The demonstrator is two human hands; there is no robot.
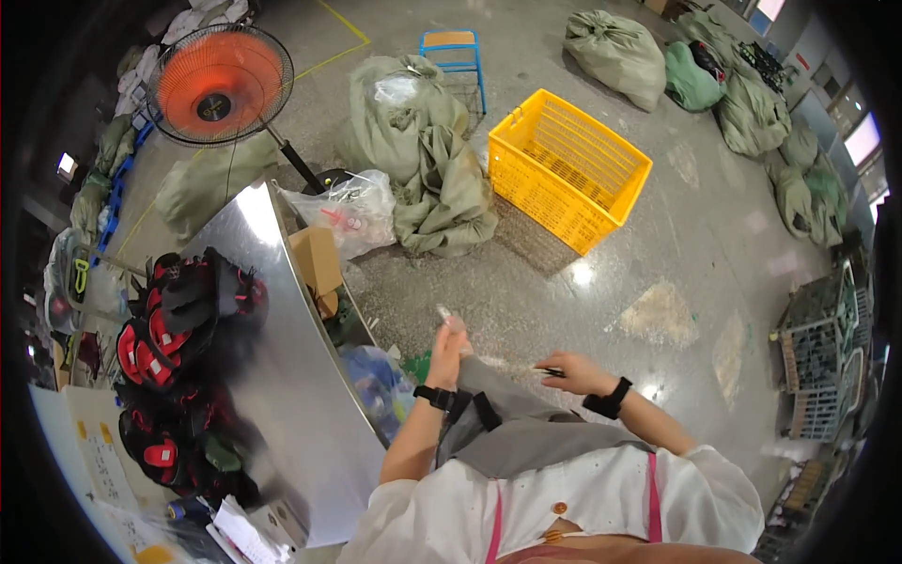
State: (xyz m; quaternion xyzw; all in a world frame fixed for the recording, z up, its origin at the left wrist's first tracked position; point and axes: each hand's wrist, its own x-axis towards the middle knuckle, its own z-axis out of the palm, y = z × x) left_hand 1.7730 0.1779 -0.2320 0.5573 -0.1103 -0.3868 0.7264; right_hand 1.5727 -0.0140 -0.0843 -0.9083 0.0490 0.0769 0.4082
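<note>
My left hand point(447, 359) is raised in front of my grey apron point(526, 438), its fingers closed. At its fingertips is a small pale, shiny thing point(453, 322) too blurred to name. To its right, my right hand point(581, 374) is closed on a small dark, thin tool point(552, 372) that sticks out between the fingers; its kind cannot be told. Both hands are in the air, apart from each other. On the metal table point(291, 404) at my left lies a pile of black and red shoes point(155, 343), and neither hand touches it.
A yellow plastic crate point(601, 209) stands on the floor ahead, with green-grey sacks point(437, 188) to its left. An orange fan point(221, 89) rises behind the table. A cardboard box point(316, 261) and a clear plastic bag point(352, 216) sit by the table edge. Metal racks point(825, 367) stand right.
</note>
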